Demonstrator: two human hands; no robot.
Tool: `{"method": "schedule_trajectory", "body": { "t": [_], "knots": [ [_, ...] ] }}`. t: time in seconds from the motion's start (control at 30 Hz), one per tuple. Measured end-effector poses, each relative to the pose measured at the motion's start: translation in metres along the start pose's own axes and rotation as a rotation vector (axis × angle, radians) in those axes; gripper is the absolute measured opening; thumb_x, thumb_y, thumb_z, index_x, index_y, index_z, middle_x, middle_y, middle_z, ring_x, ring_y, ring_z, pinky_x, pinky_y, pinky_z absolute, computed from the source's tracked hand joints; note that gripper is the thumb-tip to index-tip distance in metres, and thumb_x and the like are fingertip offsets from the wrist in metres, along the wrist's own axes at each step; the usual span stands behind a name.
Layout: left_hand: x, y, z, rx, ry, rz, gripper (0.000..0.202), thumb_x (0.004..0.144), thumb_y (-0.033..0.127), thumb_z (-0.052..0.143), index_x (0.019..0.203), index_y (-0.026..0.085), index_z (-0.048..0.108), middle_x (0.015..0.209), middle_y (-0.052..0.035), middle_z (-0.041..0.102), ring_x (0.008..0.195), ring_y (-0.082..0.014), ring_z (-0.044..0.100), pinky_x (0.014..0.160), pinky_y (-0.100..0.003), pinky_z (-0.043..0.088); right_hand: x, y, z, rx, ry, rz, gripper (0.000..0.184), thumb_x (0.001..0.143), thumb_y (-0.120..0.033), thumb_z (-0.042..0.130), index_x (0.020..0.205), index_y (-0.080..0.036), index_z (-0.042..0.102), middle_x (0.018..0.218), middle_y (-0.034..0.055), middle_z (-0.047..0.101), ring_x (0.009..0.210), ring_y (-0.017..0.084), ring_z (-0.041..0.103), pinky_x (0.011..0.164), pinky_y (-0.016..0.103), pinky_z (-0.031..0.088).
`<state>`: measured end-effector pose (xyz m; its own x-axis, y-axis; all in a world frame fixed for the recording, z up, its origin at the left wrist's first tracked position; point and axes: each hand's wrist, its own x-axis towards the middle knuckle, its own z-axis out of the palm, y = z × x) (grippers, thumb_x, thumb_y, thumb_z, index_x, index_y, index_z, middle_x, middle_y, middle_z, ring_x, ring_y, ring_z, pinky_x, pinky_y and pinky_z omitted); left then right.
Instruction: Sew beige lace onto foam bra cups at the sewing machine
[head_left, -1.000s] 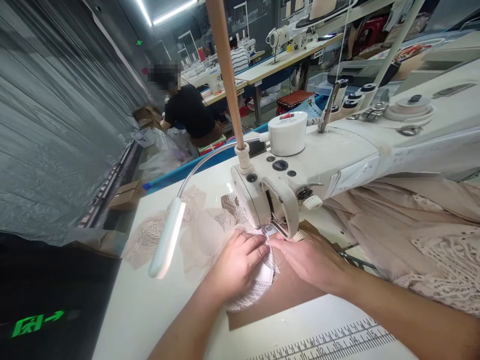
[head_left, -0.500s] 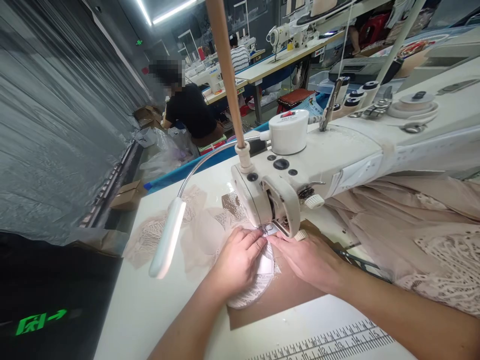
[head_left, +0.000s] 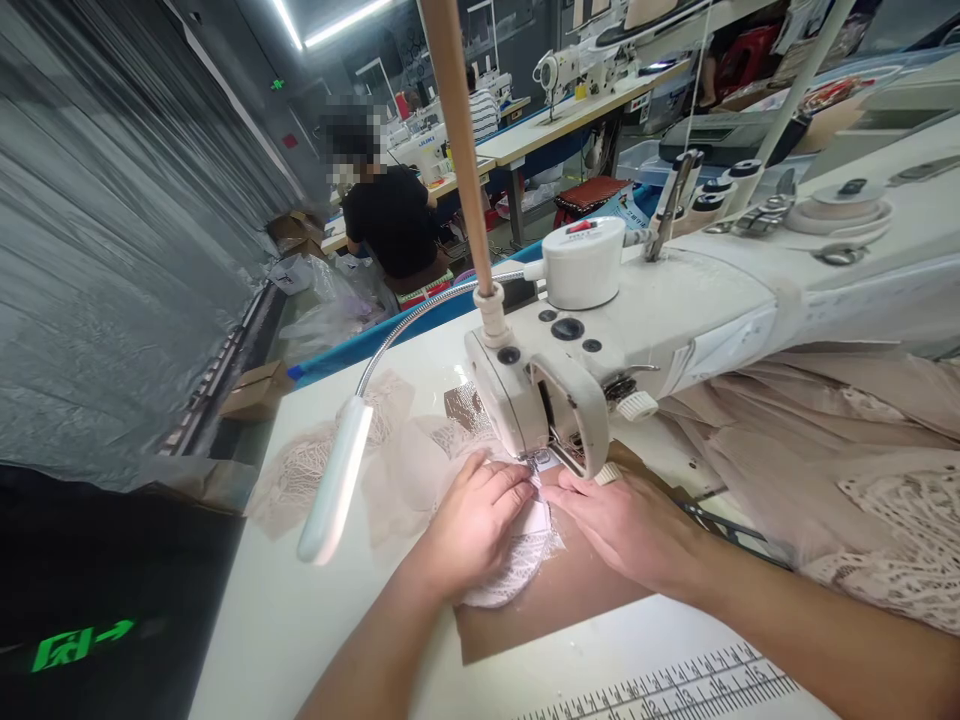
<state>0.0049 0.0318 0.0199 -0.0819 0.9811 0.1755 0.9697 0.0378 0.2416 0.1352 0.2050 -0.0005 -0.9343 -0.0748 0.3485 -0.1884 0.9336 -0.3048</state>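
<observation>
A pale lace piece with a plain white panel (head_left: 534, 520) lies under the head of a white sewing machine (head_left: 517, 400). My left hand (head_left: 480, 510) rests flat over its left side, fingers stretched towards the presser foot (head_left: 536, 459). My right hand (head_left: 622, 515) lies on the brown sheet (head_left: 570, 590), fingers extended, fingertips close beside the lace's right edge. Both hands stay just in front of the needle area. The machine head partly hides the needle. Further sheer lace pieces (head_left: 412, 455) lie left of my left hand.
A bendable lamp (head_left: 337, 480) hangs over the table's left side. Beige lace fabric (head_left: 825, 450) is heaped on the right behind my forearm. A printed ruler scale (head_left: 675, 695) runs along the front. Beyond, a person in black (head_left: 394, 215) sits near other sewing machines.
The lace piece has shifted slightly forward under the machine. My right fingertips have slid a little right, away from my left fingers. The person in black has shifted position.
</observation>
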Motion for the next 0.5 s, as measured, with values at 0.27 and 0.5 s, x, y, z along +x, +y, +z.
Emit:
{"method": "schedule_trajectory", "body": {
  "t": [0.27,0.5],
  "knots": [
    [-0.0004,-0.0004,0.0018,-0.018,0.015,-0.003,0.045,0.079,0.006,0.046,0.122,0.017,0.052,0.122,-0.0127,0.060,0.106,-0.0265,0.055,0.100,-0.053,0.037,-0.0004,-0.0003,0.0053,-0.060,0.004,0.006,0.036,0.074,0.000,0.045,0.097,-0.019,0.065,0.082,0.0040,0.064,0.074,0.018,0.054,0.063,0.029,0.034],
    [0.0051,0.0024,0.0040,-0.068,0.045,-0.050,0.049,0.078,0.003,0.045,0.124,0.017,0.051,0.122,-0.0127,0.060,0.108,-0.0270,0.052,0.094,-0.048,0.043,0.0054,-0.0070,0.0027,-0.138,-0.021,0.087,0.040,0.069,0.001,0.047,0.099,-0.018,0.066,0.074,0.0040,0.064,0.068,0.018,0.053,0.059,0.030,0.033]
  ]
}}
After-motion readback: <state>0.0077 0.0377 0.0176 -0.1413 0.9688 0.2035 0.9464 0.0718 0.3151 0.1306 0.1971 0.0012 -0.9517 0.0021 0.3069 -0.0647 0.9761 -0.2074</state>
